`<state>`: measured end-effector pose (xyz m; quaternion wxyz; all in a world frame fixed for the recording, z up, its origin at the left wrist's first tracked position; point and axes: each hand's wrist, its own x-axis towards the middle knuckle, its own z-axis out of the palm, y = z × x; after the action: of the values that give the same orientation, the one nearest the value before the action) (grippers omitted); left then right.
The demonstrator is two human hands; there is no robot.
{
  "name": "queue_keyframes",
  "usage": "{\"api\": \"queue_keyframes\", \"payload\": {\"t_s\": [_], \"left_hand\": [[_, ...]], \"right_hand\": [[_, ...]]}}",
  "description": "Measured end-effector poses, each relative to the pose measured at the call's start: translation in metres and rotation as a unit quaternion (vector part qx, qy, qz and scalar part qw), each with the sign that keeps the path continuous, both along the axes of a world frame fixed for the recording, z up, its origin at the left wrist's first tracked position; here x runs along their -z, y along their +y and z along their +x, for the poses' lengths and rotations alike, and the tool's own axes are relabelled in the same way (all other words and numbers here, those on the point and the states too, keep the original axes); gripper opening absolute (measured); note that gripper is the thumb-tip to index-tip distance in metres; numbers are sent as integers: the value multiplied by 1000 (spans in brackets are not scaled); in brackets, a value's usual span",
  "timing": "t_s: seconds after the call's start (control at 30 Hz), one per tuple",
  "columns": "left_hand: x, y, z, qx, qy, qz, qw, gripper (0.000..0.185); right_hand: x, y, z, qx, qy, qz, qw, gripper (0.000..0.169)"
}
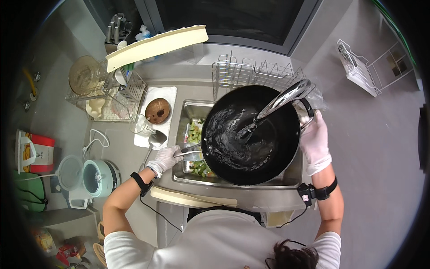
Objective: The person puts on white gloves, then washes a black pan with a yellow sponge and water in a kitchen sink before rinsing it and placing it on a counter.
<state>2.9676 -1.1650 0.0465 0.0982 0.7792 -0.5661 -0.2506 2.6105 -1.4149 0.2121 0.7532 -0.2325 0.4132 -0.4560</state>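
A large black wok (248, 161) spans the stainless-steel sink (235, 183), with water swirling inside it. From a curved chrome faucet (282, 101) water runs into the pan. My left hand (165, 160), in a white glove, grips the metal loop handle (193, 151) on the left side. On the far side of the pan, my gloved right hand (315, 144) holds the other loop handle (307, 111). Chopped green vegetables (195, 132) in packaging show in the sink, left of the wok; the pan hides most of the basin.
A wire rack (255, 72) stands behind the sink. Left of it, a wooden bowl (158, 111), a glass cup (141, 126) and a metal ladle (157, 138) rest on or by a white towel (168, 94). Farther left are a dish rack (114, 111) and a mint-green electric pot (99, 178).
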Motion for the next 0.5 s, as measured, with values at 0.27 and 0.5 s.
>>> {"api": "queue_keyframes", "payload": {"t_s": [0.27, 0.5], "left_hand": [[-97, -5, 25, 41, -201, -64, 977, 12], [-164, -16, 27, 144, -409, -166, 886, 8]], "right_hand": [[62, 6, -30, -68, -54, 235, 968, 33], [256, 37, -12, -39, -91, 311, 945, 58]]}}
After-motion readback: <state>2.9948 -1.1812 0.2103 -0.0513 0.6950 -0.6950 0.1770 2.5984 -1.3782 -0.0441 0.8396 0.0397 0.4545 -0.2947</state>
